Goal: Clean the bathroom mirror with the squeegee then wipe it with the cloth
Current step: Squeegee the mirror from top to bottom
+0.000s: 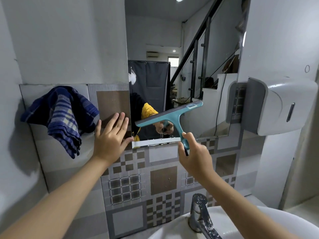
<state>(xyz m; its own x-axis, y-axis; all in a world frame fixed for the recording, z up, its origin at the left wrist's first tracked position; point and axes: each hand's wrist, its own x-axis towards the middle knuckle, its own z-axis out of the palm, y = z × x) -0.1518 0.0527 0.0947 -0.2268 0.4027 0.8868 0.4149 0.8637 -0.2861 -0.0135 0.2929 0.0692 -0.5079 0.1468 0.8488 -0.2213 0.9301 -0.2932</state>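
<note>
Squeegee step in progress. The right hand point(194, 156) grips the teal squeegee point(170, 117) by its handle, blade on the lower mirror point(181, 66). The left hand point(110, 135), fingers open, lies flat on the tiled wall point(164, 178) at 9 o'clock. The checked cloth point(62, 114) hangs further left, unused. Next: probably draw the blade across, then fetch the cloth.

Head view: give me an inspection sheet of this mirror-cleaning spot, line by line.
Surface: mirror on the wall, white residue along its bottom edge.
Job's things: teal squeegee, blade tilted against the lower glass; blue checked cloth draped on the wall at left, untouched.
Clutter: nothing seen.
Grippers: left hand flat on the tiles beside the mirror; right hand gripping the squeegee handle.
Cables: nothing seen apart from one in the reflection.
Surroundings: patterned tiles, tap, white basin, wall dispenser.
</note>
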